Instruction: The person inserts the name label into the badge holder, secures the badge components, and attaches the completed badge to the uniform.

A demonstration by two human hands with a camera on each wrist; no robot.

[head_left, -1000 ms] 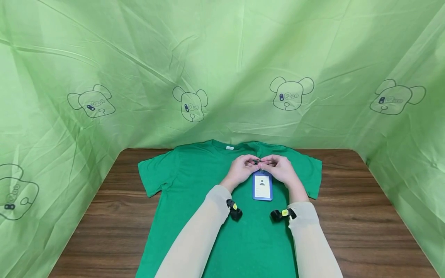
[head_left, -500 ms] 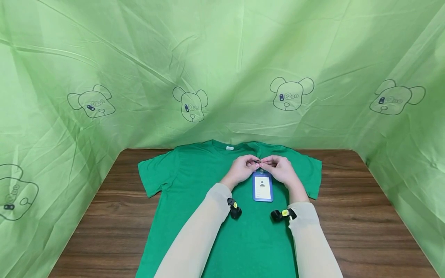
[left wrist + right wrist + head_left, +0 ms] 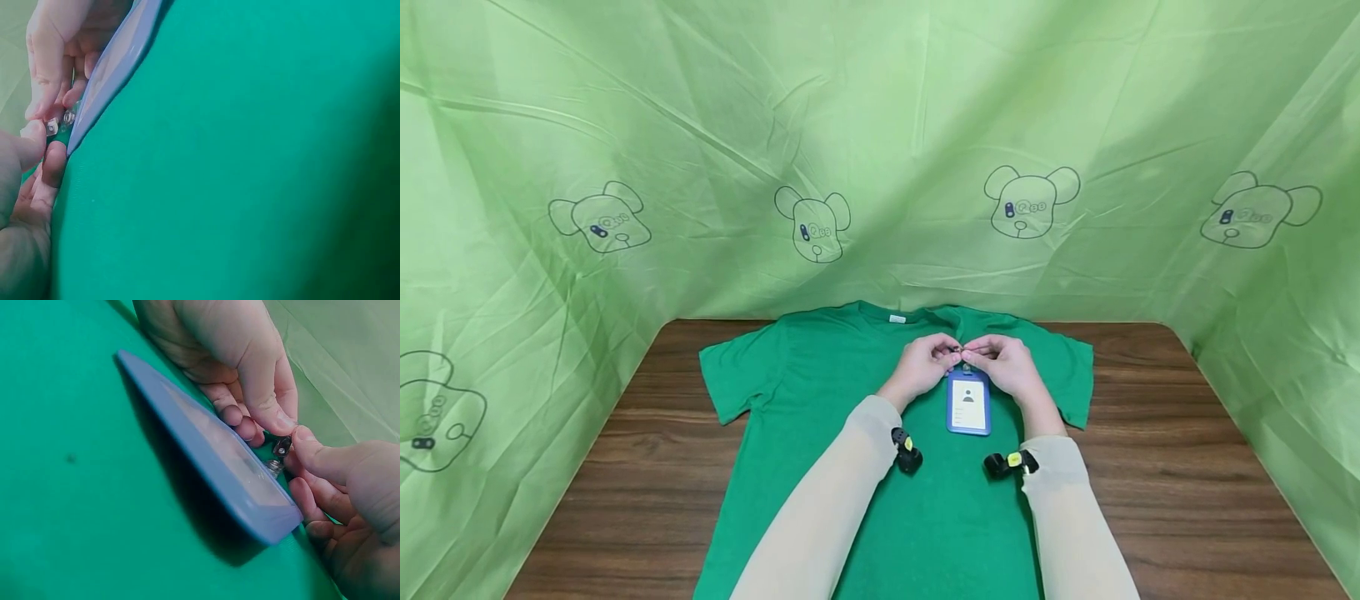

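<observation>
A blue-framed ID badge (image 3: 968, 403) with a white card hangs face up over a green T-shirt (image 3: 880, 500) laid flat. At its top are a clear strap (image 3: 69, 116) and a small metal clip (image 3: 282, 446). My left hand (image 3: 921, 365) pinches the clip from the left, thumb against fingers. From the other side my right hand (image 3: 1009, 367) also pinches at the clip, and the thumb tips meet. Green cloth shows beside the clip, but the fingers hide whether its jaws bite the fabric. In the right wrist view the badge is tilted, its lower end raised off the shirt.
The shirt lies on a brown wooden table (image 3: 1157, 467), its collar label (image 3: 897, 318) near the back edge. A light green curtain (image 3: 880, 125) with bear-head drawings surrounds the table. Black cameras sit on both wrists.
Hands stay almost in place at the clip, with only small finger shifts. The badge has dropped very slightly toward me, and the whole head view has shifted a little.
</observation>
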